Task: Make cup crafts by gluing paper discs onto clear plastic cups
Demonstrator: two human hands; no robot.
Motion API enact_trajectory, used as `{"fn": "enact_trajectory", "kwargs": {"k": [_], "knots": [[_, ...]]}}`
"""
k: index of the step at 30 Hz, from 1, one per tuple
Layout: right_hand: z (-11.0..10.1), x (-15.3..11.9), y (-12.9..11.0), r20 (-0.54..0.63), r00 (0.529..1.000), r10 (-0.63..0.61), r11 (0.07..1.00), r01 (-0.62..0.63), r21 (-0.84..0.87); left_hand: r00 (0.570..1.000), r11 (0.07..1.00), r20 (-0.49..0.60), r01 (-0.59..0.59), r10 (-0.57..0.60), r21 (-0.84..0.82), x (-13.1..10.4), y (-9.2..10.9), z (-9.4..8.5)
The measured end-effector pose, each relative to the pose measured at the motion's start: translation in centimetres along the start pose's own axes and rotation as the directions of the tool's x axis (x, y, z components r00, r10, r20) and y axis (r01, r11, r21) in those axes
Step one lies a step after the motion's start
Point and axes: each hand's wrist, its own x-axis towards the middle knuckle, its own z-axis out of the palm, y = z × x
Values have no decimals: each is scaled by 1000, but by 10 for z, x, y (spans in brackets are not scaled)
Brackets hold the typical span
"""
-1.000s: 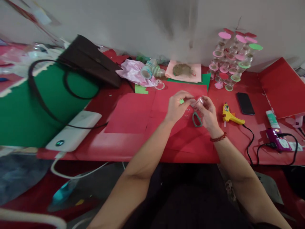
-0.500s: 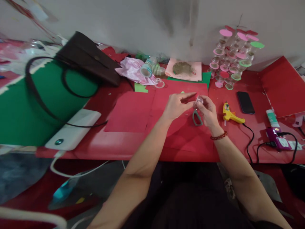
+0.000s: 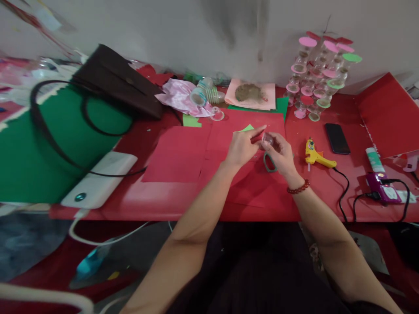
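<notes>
My right hand (image 3: 281, 150) holds a small clear plastic cup-like piece (image 3: 268, 138) tipped sideways, its rim toward the left. In my left hand (image 3: 242, 147) a red paper piece (image 3: 257, 138) is pinched right at that rim; whether the two are stuck together I cannot tell. Just below my right fingers shows the grey-green handle of scissors (image 3: 270, 163), the rest hidden. Red paper sheets (image 3: 176, 152) lie under and left of my hands. A light green paper scrap (image 3: 248, 128) peeks out behind my left hand.
A yellow glue gun (image 3: 317, 158), a phone (image 3: 338, 138) and a purple power adapter (image 3: 381, 188) with cords are on the right. Behind stands a stack of clear cups with coloured discs (image 3: 307, 83). A brown bag (image 3: 118, 80) and a white device (image 3: 100, 181) sit left.
Both hands have shifted slightly left. The plastic piece has turned so its rim faces left, and the red paper shows more clearly against it.
</notes>
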Motion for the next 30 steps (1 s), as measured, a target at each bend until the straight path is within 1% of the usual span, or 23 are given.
{"fn": "enact_trajectory", "kwargs": {"k": [5,9,13,15,17,20,24,25,27,30], "knots": [[3,-2,-2,-42,999,14,999,-15,-45,998,991,-22,-48,51,125,-2,-6,4],[2,-1,3,-58,998,36,998,-39,-42,994,980,-34,-101,108,171,-4,-4,6],[0,1,7,-106,993,53,997,-59,-51,981,948,-60,-159,182,277,-7,-1,8],[0,1,7,-114,990,77,996,-82,-40,982,920,-59,-146,179,363,-9,1,8],[-1,2,5,-94,985,142,990,-142,4,986,881,-42,-126,163,456,-9,2,8],[-1,3,1,-51,972,230,971,-226,74,991,844,-16,-104,132,526,-9,2,9],[-1,3,-4,-101,972,210,977,-205,59,994,849,-28,-78,108,523,-9,-3,7],[-2,4,-5,-109,971,215,975,-207,77,993,852,-41,-70,107,518,-8,-5,5],[-4,5,-7,-107,960,259,956,-238,174,990,863,-87,-53,112,503,-6,-8,-1],[-9,8,-11,-99,928,359,878,-300,374,982,885,-165,-4,91,466,-1,-16,-12]]}}
